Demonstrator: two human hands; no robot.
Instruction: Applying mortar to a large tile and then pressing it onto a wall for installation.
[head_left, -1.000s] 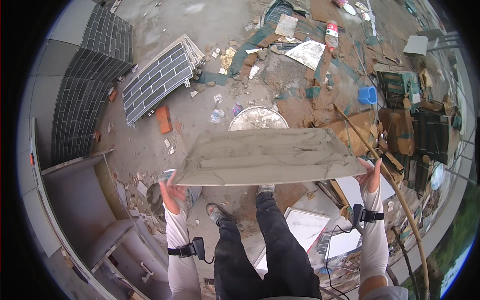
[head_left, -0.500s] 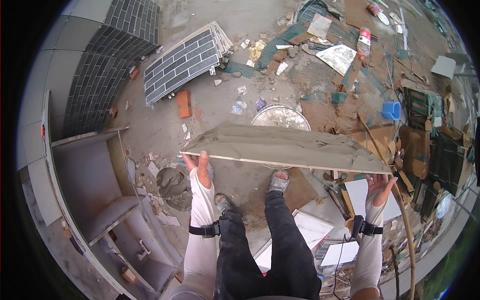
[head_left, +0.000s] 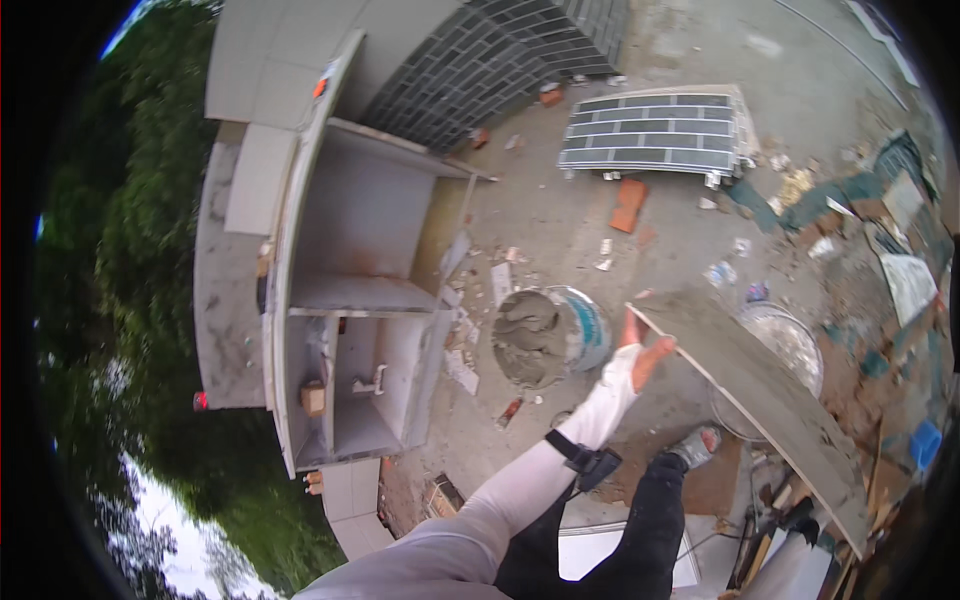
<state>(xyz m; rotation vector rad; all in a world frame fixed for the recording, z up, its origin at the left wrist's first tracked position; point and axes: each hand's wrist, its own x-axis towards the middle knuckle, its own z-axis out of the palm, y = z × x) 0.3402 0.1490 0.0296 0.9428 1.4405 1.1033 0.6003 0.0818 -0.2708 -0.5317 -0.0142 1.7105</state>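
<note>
A long, thin tile panel point(head_left: 770, 385) is thickly coated on top with wet grey mortar; only its pale edge is bare. My left hand point(head_left: 645, 350) grips its left end, thumb along the edge. The panel slants down to the right across the view, above a round, white-crusted tub point(head_left: 800, 345). Near its lower right end, the dark strap on my right wrist shows, but the right hand's fingers are hidden. A bucket point(head_left: 590, 330) of grey mortar point(head_left: 528, 335) stands on the ground left of my left hand.
Left of the bucket is a cabinet frame point(head_left: 365, 292) with open compartments. Farther off lie a stack of brick-patterned panels point(head_left: 650, 130) and an orange brick point(head_left: 628, 205). Rubble and sheeting litter the right side, with a blue container point(head_left: 925, 443). My foot point(head_left: 697, 447) is below the panel.
My view has swung left, bringing the cabinet and mortar bucket toward the middle. The panel, level across the view before, now slants down to the right. My right hand has slipped out of sight.
</note>
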